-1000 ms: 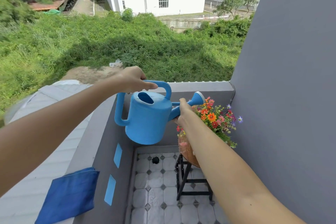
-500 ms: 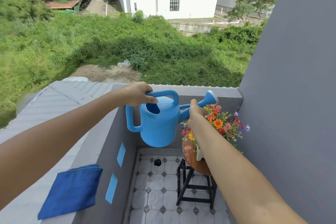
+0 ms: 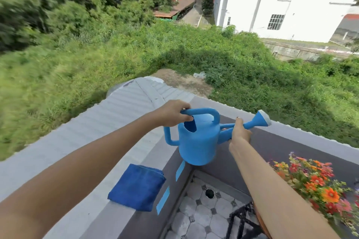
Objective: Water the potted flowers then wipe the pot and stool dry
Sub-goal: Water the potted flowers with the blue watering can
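Looking down over the grey parapet wall [image 3: 303, 141], we take it as our landmark for everything else. Beyond the wall lies a broad stretch of green scrub [image 3: 97, 60], and past that, up to the right, a white building [image 3: 291, 2]. Inside the wall, at its foot, is a tiled floor [image 3: 196, 219] with a round drain hole [image 3: 209, 193].

Above the wall's inner corner we hold a blue watering can [image 3: 198, 141] in the air, roughly level, its rose pointing right along the wall's top edge. Our left hand [image 3: 171, 114] is wrapped closed around the can's top handle, and our right hand [image 3: 240, 132] is closed around the spout, thumb on top.

Inside the wall, at lower right, the flowers [image 3: 318, 186] show orange, red and pink blooms; our right forearm hides most of the pot [image 3: 261, 223], only a brown sliver of which shows. Below it stands the black stool [image 3: 240, 217], blurred and partly cut off by the frame.

On the wall's flat top, to the left of the can, a folded blue cloth [image 3: 136, 186] lies flat. Two light-blue tape strips [image 3: 163, 200] are stuck on the wall's inner face just beside the cloth.
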